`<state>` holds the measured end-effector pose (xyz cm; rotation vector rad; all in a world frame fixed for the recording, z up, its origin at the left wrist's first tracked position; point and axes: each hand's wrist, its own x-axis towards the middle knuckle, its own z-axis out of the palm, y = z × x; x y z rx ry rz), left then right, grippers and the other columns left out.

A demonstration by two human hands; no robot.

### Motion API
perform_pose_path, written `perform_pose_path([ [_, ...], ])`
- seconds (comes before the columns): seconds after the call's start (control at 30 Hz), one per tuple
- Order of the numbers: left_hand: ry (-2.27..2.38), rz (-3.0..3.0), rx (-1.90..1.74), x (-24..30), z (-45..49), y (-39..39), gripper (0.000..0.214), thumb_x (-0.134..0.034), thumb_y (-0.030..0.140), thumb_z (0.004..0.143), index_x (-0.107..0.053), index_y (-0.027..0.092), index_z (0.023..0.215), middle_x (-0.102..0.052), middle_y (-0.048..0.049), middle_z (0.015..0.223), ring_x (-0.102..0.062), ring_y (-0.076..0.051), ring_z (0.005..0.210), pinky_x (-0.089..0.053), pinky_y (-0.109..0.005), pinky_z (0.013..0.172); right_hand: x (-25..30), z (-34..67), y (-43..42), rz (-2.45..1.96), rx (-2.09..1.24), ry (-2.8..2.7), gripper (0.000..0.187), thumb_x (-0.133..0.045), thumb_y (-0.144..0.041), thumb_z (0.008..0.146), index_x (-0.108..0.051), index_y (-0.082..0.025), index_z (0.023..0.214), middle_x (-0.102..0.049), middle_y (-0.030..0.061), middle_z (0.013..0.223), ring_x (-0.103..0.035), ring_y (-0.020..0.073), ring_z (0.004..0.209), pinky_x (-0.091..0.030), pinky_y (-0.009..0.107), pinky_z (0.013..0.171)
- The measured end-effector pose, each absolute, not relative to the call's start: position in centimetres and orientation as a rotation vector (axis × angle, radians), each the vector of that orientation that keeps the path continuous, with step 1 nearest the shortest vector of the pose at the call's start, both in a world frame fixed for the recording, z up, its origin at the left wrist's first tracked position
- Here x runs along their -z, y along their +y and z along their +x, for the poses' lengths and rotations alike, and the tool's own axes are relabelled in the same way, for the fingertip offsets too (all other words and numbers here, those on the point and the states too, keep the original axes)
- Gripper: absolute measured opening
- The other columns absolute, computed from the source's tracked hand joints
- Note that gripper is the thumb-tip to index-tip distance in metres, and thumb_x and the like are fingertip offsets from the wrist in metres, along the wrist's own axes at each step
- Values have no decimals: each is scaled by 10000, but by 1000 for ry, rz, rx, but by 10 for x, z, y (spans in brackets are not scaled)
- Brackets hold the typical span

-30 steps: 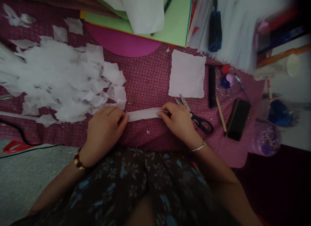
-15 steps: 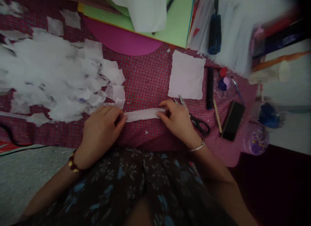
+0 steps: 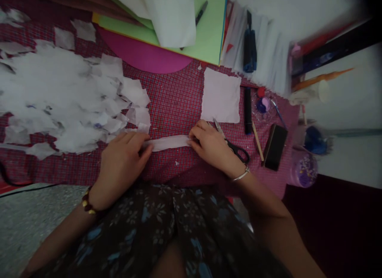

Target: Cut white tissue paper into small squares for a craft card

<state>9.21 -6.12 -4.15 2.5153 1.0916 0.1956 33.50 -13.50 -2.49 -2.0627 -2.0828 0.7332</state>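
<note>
A narrow strip of folded white paper (image 3: 170, 143) stretches level between my hands, just above or on the checked cloth. My left hand (image 3: 123, 156) pinches its left end between thumb and fingers. The right end sits in the pinch of my right hand (image 3: 210, 144). Scissors (image 3: 238, 150) with black handles lie partly under my right hand, blades pointing up and left. Beyond that hand rests a square white paper sheet (image 3: 221, 95) with uneven edges. To the left of the strip spreads a large heap of cut white paper pieces (image 3: 68, 94).
On the right lie a black marker (image 3: 247, 110), a wooden stick (image 3: 258, 141), a phone (image 3: 275, 146) and a jar of beads (image 3: 304, 169). Green paper (image 3: 209, 39) and a stapler-like dark blue tool (image 3: 250, 47) are at the back. A black cable (image 3: 26, 188) runs at the left edge.
The view has shifted slightly, so things on the right appear further left. Both hands still hold the strip; my right hand's fingers sit closer around its end.
</note>
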Motion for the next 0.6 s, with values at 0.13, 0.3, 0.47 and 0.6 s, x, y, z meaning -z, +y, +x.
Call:
perform_pose_path([
  [0.13,1102,2530,-201,43,92,-62,189,-519,301,959,-624,194,1074,-720,-101,1018,-659,-296,963,-543,-445,808,23,336,-138,-1940,-702,-2006,120,-544,-122,898,-533,-212,819,-603,59,937,-584,209,861,-464,341,773],
  [0.3,1102,2559,-210,44,92,-64,201,-515,293,955,-646,199,1074,-723,-105,1028,-659,-296,979,-544,-435,807,21,335,-139,-1875,-782,-1890,123,-560,-120,879,-522,-221,821,-623,26,859,-600,187,787,-458,315,712],
  [0.47,1120,2565,-224,43,94,-66,265,-499,276,955,-645,181,1154,-726,-119,1070,-662,-303,1004,-548,-441,827,24,336,-145,-1897,-819,-1782,278,-584,-128,874,-599,-234,1130,-668,19,893,-632,201,822,-487,349,771],
  [0.6,1139,2571,-247,44,95,-67,264,-503,284,946,-652,198,1146,-731,-113,1094,-667,-297,1011,-546,-434,827,28,342,-155,-1966,-766,-1795,392,-647,-172,850,-592,-229,1234,-661,33,912,-614,213,827,-491,386,799],
])
